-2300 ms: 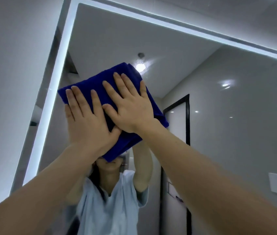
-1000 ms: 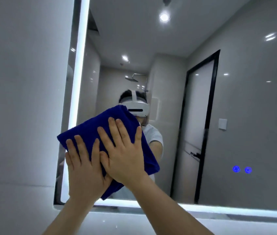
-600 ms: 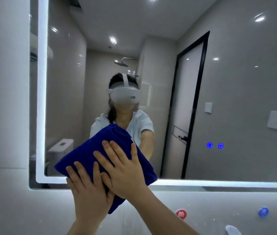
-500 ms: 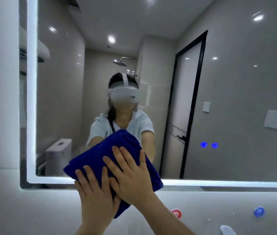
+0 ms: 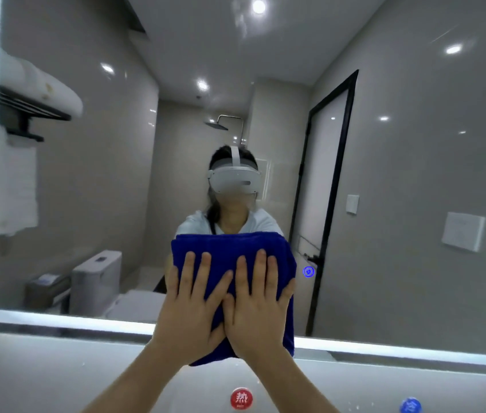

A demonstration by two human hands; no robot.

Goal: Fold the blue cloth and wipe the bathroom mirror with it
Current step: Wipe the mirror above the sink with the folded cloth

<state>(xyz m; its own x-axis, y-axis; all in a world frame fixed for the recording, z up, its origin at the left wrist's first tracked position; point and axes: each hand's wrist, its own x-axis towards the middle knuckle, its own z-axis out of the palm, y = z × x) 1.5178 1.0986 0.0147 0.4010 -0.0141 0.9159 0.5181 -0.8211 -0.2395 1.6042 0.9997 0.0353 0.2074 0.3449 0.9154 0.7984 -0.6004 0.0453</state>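
The folded blue cloth (image 5: 230, 248) lies flat against the bathroom mirror (image 5: 399, 174), low on the glass and overlapping its lit bottom edge. My left hand (image 5: 189, 305) presses on the cloth's left half with straight fingers pointing up. My right hand (image 5: 258, 305) presses on the right half beside it, fingers straight too, thumbs side by side. The cloth's lower middle is hidden under both hands.
A lit strip (image 5: 384, 350) frames the mirror along the bottom and left. A blue touch button (image 5: 308, 271) glows on the glass right of the cloth. Below, a red hot-water tag (image 5: 241, 398) and a blue cold-water tag (image 5: 410, 406) sit on the white wall.
Both hands have slid the cloth from the mirror's top left down to its bottom edge, then rightward. The cloth has turned from tilted to square, and my hands lie side by side now.
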